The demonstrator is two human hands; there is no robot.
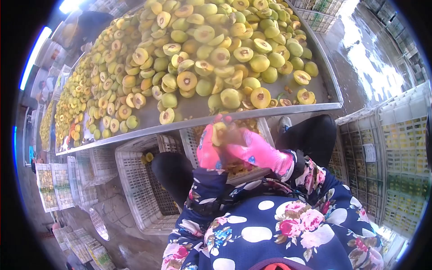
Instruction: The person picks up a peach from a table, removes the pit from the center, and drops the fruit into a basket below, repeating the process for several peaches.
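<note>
My left hand (pixel 209 147), in a pink glove, is closed around a yellow peach half (pixel 219 133) just below the metal table's front edge. Close beside it, my right hand (pixel 256 150), also pink-gloved, has its fingers curled in against the fruit. Motion blurs its fingertips, and what they hold there cannot be made out. In front of both hands, a heap of halved yellow-green peaches (pixel 186 81) covers much of the table (pixel 310 108), many with brown pits or hollows showing. Beneath the hands, a crate (pixel 265 130) contains yellowish fruit scraps.
At the left knee stands a pale plastic crate (pixel 135 193) with a few fruit pieces inside. Stacked crates full of fruit (pixel 382 157) rise on the right. More crates (pixel 67 184) stand at the left. The floor at upper right (pixel 364 58) looks wet.
</note>
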